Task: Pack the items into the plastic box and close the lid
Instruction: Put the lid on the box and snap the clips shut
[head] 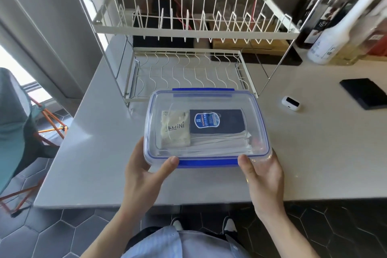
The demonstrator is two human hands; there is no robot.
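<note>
A clear plastic box (259,123) with a transparent lid and blue clasps sits on the white counter in front of me. Through the lid I see a white tissue pack (174,130) on the left, a dark blue booklet (217,120) beside it, and white papers (219,142) underneath. My left hand (144,172) grips the box's near left corner, thumb on the lid edge. My right hand (263,176) grips the near right corner, thumb on the lid. The near blue clasp (207,162) lies between my thumbs.
A white wire dish rack (188,27) stands right behind the box. To the right on the counter (314,163) lie a small white device (290,103) and a black flat case (364,93). Bottles (335,42) stand at the back right. A chair (14,128) is at the left.
</note>
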